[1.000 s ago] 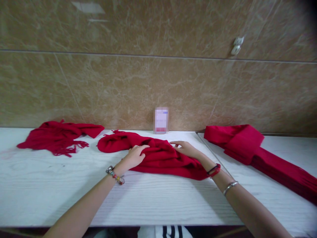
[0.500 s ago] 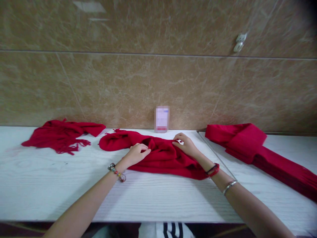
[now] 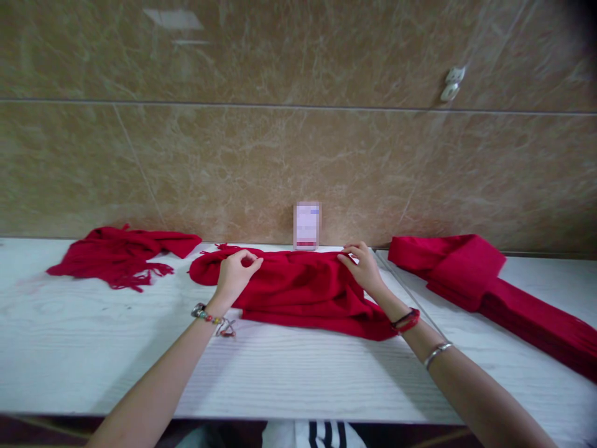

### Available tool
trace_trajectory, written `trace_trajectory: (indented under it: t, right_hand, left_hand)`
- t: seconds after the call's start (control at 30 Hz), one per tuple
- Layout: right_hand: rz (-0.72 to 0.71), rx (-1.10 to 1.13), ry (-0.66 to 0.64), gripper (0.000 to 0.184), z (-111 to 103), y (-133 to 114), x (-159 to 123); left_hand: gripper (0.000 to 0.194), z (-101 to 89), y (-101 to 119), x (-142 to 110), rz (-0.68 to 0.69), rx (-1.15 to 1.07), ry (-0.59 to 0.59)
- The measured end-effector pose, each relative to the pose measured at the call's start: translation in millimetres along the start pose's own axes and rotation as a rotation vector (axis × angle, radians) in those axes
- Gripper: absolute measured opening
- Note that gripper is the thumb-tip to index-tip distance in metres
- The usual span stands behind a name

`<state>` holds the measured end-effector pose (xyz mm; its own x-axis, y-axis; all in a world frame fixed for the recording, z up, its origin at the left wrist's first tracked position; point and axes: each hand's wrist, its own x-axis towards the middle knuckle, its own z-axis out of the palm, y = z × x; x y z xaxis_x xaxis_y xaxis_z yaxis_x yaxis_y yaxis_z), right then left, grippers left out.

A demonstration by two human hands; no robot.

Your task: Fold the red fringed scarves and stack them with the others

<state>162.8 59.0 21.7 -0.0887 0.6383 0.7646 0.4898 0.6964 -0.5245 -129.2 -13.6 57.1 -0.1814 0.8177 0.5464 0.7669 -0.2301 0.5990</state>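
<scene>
A red scarf (image 3: pixel 298 292) lies across the middle of the white table, wrinkled and partly folded, with a rounded fold at its left end. My left hand (image 3: pixel 237 274) pinches its upper edge toward the left, thumb and fingers pressed together. At the upper right of the same scarf, my right hand (image 3: pixel 361 266) grips the edge between thumb and fingers. Between the two hands the far edge runs nearly straight. Part of the scarf's left end is hidden behind my left hand.
Another red scarf (image 3: pixel 116 252) with fringe lies crumpled at the left. A neatly folded red scarf (image 3: pixel 466 274) stretches along the right. A blurred pale card-like object (image 3: pixel 307 225) stands against the tiled wall (image 3: pixel 233 168), where a small white cat-shaped fixture (image 3: pixel 452 84) is mounted. The white table (image 3: pixel 298 373) ends near my body.
My left hand has moved left and up to the scarf's far edge. My right hand has shifted slightly right. The cloth between them is flatter, its bunched folds drawn out.
</scene>
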Motion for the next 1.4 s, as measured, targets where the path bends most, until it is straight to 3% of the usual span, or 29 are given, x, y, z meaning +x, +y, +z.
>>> trace_trajectory:
  t: [0.1, 0.37, 0.5, 0.57, 0.6, 0.7, 0.73, 0.77, 0.83, 0.93, 1.0, 1.17, 1.4]
  right_hand:
    - [0.054, -0.002, 0.068, 0.021, -4, 7, 3]
    - [0.239, -0.028, 0.348, 0.027, -30, 28, 17]
    - [0.279, -0.094, 0.419, 0.03, -36, 38, 20]
    - [0.304, -0.117, 0.287, 0.032, -37, 42, 19]
    - [0.314, -0.121, 0.13, 0.032, -37, 44, 17]
    - [0.304, -0.073, -0.535, 0.032, -38, 48, 11]
    - [0.291, -0.054, -0.689, 0.032, -37, 49, 9]
    - [0.281, -0.046, -0.76, 0.032, -36, 48, 7]
    - [0.269, -0.064, -0.683, 0.032, -30, 46, 6]
    - [0.207, -0.112, -0.431, 0.03, -16, 35, 4]
    - [0.109, -0.119, -0.374, 0.028, -3, 22, 0]
    - [-0.079, -0.085, -0.423, 0.026, 27, -7, -17]
    - [-0.082, -0.074, -0.523, 0.011, 35, -8, -24]
  left_hand:
    - [0.018, -3.2, -1, 2, -0.02, -0.01, 0.055]
    - [0.014, -27.8, -19, 16, -0.121, 0.049, 0.335]
    - [0.01, -32.5, -24, 18, -0.17, 0.111, 0.341]
    - [0.012, -31.1, -24, 17, -0.222, 0.158, 0.224]
    - [0.014, -29.7, -25, 17, -0.24, 0.167, 0.134]
    - [0.016, -24.2, -29, 15, -0.24, 0.142, -0.189]
    - [0.017, -22.3, -31, 14, -0.224, 0.149, -0.294]
    - [0.017, -20.5, -33, 13, -0.194, 0.168, -0.375]
    - [0.015, -16.3, -33, 12, -0.087, 0.227, -0.425]
    - [0.018, -6.7, -27, 8, 0.09, 0.27, -0.291]
    - [0.024, 2.2, -19, 4, 0.154, 0.283, -0.23]
    - [0.016, 21.7, -8, -11, 0.279, 0.354, -0.337]
    - [0.019, 24.1, -10, -15, 0.266, 0.457, -0.455]
